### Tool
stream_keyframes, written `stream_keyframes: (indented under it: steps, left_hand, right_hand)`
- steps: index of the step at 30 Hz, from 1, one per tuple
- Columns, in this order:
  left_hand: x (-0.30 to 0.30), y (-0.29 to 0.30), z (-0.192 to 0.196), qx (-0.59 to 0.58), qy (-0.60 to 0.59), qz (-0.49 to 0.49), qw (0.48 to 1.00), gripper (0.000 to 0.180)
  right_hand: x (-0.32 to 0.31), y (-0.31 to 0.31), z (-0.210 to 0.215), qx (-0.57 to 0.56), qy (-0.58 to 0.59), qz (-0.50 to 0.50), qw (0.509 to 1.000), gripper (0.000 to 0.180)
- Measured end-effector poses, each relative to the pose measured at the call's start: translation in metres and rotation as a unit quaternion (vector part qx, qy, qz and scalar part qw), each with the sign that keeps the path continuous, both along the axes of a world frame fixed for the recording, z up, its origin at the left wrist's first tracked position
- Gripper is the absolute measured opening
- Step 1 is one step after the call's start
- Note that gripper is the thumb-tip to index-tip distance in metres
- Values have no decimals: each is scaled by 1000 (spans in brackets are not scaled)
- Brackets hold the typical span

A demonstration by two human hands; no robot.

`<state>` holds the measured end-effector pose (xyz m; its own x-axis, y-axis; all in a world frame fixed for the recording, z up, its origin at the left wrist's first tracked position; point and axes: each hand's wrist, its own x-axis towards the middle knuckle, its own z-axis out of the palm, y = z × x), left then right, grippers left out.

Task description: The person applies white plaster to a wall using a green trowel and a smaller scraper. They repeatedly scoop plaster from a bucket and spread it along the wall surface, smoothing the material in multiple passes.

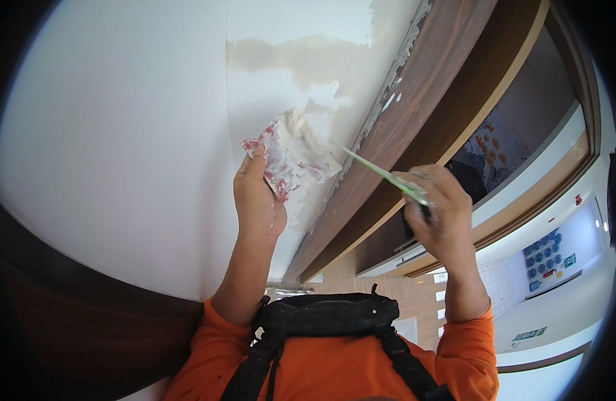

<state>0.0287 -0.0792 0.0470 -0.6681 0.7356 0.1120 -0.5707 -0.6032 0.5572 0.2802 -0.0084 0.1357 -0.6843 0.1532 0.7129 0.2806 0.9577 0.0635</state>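
My left hand (254,194) is closed on a thin red board (281,170) smeared with white, its thumb over the near edge. A thick lump of white putty (301,130) lies along the board's far side. In my right hand (442,207) is a putty knife (381,172) with a green edge, seen nearly edge-on and slightly blurred. Its tip points left toward the board, a little apart from the putty. White smears mark the right-hand fingers. Behind the board, the white wall (134,120) carries greyish, uneven filler patches (288,57).
A brown wooden door frame (415,110) runs diagonally right of the board, with rough filler along its wall-side edge. Beyond it is a doorway opening onto a dark floor (515,113). Dark wood (67,321) fills the lower left. A black strapped pack (328,314) sits on my chest.
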Motion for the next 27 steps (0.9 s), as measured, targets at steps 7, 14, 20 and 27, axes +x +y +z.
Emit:
stream_keyframes:
  steps: [7,14,20,27]
  left_hand:
    - [2,6,-7,1,0,18,1000,34]
    - [-7,13,-16,-48,-22,3,999,37]
    - [-12,16,-22,-11,-35,-44,998,42]
    - [-13,16,-23,23,-72,-55,996,47]
  right_hand:
    - [-40,0,-5,46,-186,5,981,45]
    - [-46,45,18,-361,-179,10,915,28]
    - [-73,78,31,-727,48,125,674,37]
    - [-115,52,125,-205,167,129,956,23]
